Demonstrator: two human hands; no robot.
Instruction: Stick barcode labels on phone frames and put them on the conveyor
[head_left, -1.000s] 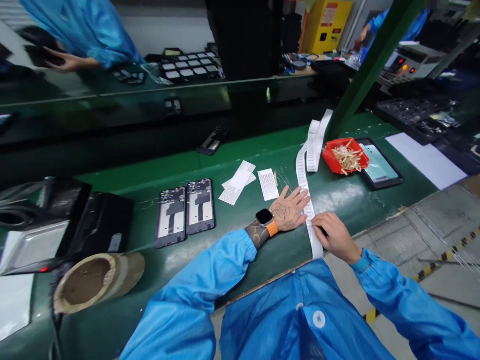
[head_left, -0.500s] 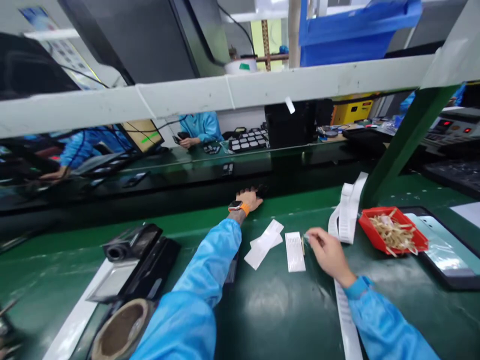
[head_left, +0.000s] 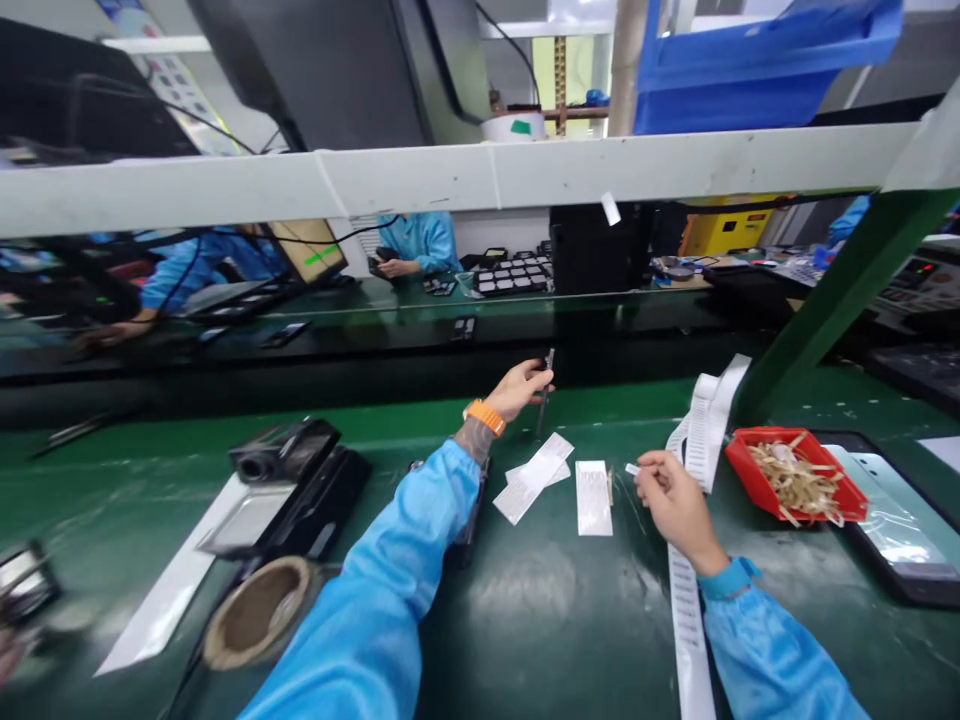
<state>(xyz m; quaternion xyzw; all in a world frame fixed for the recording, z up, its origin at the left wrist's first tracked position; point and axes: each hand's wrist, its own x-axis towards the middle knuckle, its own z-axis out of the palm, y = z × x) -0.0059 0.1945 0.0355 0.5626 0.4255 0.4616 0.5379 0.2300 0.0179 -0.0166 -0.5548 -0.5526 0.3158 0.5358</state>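
My left hand (head_left: 521,390), wearing an orange-strapped watch, grips a thin dark phone-like device (head_left: 544,400) seen edge-on at the far side of the green bench. Between thumb and fingertips, my right hand (head_left: 675,505) pinches a small white label (head_left: 632,469). A long strip of labels (head_left: 690,620) runs beneath the right wrist and curls up behind that hand. Left of the right hand lies a white label sheet (head_left: 594,498), with two crossed white sheets (head_left: 534,480) beside it. Under my left forearm, another dark object (head_left: 474,515) is partly hidden.
A red bin (head_left: 847,500) of tan strips stands at right, beside a dark tray (head_left: 874,590). Black equipment (head_left: 322,500) and a tape roll (head_left: 259,610) sit at left. A green post (head_left: 847,280) and white shelf beam (head_left: 420,185) frame the bench. Co-workers sit beyond.
My left hand has lifted the dark device from the black strip at the back and drawn it nearer. The small label now shows at my right fingertips. The view has shifted slightly.
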